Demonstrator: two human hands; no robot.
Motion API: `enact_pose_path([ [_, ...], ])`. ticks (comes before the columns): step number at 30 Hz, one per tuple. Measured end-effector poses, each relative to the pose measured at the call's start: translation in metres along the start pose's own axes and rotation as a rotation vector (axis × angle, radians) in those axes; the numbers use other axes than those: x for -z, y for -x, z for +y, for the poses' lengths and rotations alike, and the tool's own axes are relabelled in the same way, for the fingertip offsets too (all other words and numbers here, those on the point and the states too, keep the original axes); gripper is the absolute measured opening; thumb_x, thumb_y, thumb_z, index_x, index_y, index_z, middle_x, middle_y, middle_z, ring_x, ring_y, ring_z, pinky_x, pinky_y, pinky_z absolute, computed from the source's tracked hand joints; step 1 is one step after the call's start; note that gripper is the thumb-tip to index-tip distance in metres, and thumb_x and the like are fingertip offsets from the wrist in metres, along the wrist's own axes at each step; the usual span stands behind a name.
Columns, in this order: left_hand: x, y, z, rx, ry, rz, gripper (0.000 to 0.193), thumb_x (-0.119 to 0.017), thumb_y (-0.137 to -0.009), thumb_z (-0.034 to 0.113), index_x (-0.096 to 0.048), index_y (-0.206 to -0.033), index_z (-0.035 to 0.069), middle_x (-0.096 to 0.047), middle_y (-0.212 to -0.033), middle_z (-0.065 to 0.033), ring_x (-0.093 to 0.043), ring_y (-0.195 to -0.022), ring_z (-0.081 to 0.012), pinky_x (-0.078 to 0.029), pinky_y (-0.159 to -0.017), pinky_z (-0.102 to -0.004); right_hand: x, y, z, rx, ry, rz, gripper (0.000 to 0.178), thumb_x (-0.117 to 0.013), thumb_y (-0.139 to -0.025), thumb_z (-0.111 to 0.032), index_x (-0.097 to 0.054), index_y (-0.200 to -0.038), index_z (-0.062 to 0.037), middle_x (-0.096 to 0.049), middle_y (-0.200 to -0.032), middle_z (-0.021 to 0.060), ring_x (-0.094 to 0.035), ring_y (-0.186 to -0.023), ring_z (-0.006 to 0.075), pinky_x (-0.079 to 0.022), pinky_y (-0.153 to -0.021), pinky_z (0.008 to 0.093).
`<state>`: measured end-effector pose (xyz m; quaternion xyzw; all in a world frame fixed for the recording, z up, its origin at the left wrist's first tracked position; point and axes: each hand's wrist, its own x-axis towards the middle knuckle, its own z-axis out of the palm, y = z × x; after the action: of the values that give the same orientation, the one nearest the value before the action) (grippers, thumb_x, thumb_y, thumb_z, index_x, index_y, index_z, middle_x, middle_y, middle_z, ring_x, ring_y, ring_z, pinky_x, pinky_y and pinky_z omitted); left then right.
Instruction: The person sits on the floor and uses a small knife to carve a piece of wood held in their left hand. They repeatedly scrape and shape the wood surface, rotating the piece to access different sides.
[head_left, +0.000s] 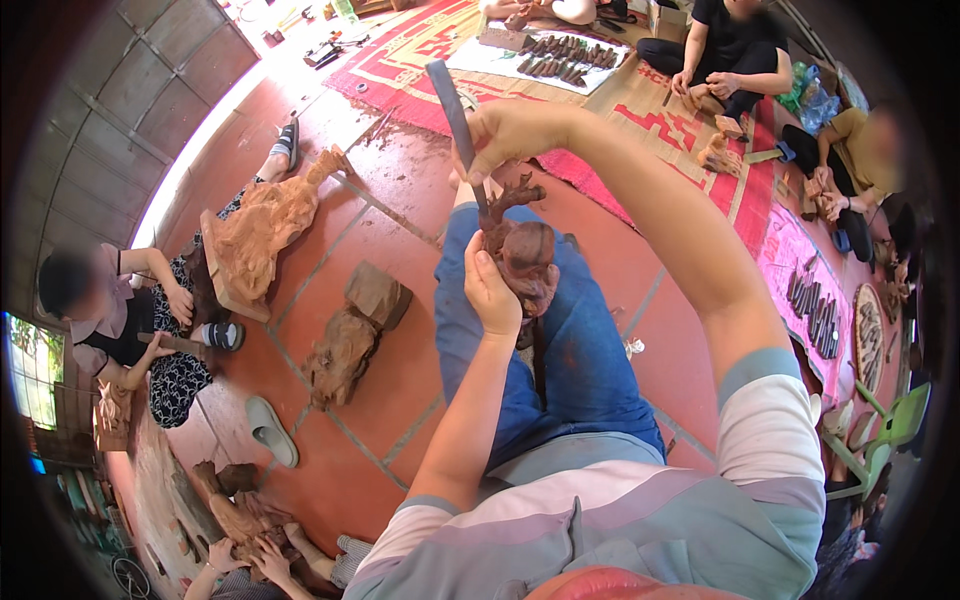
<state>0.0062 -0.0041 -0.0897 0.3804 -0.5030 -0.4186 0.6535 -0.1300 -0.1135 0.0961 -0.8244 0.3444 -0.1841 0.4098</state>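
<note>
Holding a flat grey bar to a dark wood carving above blue jeans
Pinching the bar between thumb and fingers of the right hand, just beyond the carving's 12 o'clock edge, with arm arched in from 4 o'clock; cupping the carving's 8 o'clock side in the left hand, with forearm angled up from 6 o'clock

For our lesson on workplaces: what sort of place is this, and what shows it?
Probably a wood-carving workshop. The left hand holds a dark carved piece, the right hand grips a flat grey tool against it, and a large, pale carving, apparently wooden, is off to the left.
</note>
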Motion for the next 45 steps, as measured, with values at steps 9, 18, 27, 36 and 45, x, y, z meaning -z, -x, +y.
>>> enact_pose_path([
  [9, 0.002, 0.0, -0.004, -0.002, -0.02, 0.009, 0.042, -0.033, -0.1, 0.023, -0.048, -0.124, -0.008, -0.058, -0.117, -0.0183, -0.056, -0.108, -0.0238, -0.042, -0.095, -0.0335, 0.0, -0.004, 0.016, -0.032, -0.118, -0.034, 0.006, -0.066, -0.081, -0.005, -0.064, -0.086, -0.0035, -0.067, -0.088, 0.0039, -0.062, -0.09, 0.0124, -0.046, -0.086, 0.0274],
  [18, 0.004, -0.001, -0.002, -0.03, -0.075, 0.031, 0.042, -0.033, -0.1, 0.022, -0.049, -0.124, -0.009, -0.059, -0.116, -0.0194, -0.056, -0.107, -0.0244, -0.042, -0.094, -0.0339, -0.008, -0.004, 0.02, -0.001, -0.024, 0.173, 0.016, -0.073, -0.076, -0.012, -0.069, -0.09, -0.0054, -0.069, -0.084, 0.003, -0.062, -0.081, 0.011, -0.047, -0.075, 0.028],
  [27, 0.003, -0.001, -0.004, -0.012, -0.04, 0.023, 0.038, -0.036, -0.1, 0.022, -0.051, -0.124, -0.004, -0.06, -0.114, -0.015, -0.056, -0.104, -0.0207, -0.041, -0.093, -0.0308, -0.007, 0.07, 0.053, 0.022, -0.135, 0.933, 0.021, -0.068, -0.084, -0.014, -0.063, -0.099, -0.0002, -0.064, -0.079, 0.0019, -0.06, -0.072, 0.009, -0.048, -0.064, 0.0238],
  [36, 0.022, -0.026, 0.021, 0.128, 0.253, -0.065, 0.029, -0.049, -0.096, 0.014, -0.054, -0.121, 0.001, -0.058, -0.106, -0.0062, -0.053, -0.095, -0.0091, -0.042, -0.085, -0.0224, -0.155, 0.21, 0.11, -0.35, -0.711, 1.425, 0.01, -0.06, -0.087, -0.001, -0.054, -0.092, -0.0064, -0.055, -0.081, 0.0012, -0.057, -0.067, 0.0096, -0.055, -0.067, 0.0269],
  [45, 0.062, 0.018, -0.006, -0.138, -0.566, -0.134, 0.036, -0.059, -0.082, 0.006, -0.056, -0.117, 0.003, -0.058, -0.11, -0.0113, -0.054, -0.104, -0.0287, -0.041, -0.094, -0.0372, -0.216, 0.237, 0.118, -0.445, -0.866, 1.414, 0.011, -0.06, -0.089, -0.005, -0.056, -0.1, -0.0027, -0.06, -0.092, 0.0064, -0.062, -0.075, 0.0131, -0.058, -0.071, 0.0303],
])
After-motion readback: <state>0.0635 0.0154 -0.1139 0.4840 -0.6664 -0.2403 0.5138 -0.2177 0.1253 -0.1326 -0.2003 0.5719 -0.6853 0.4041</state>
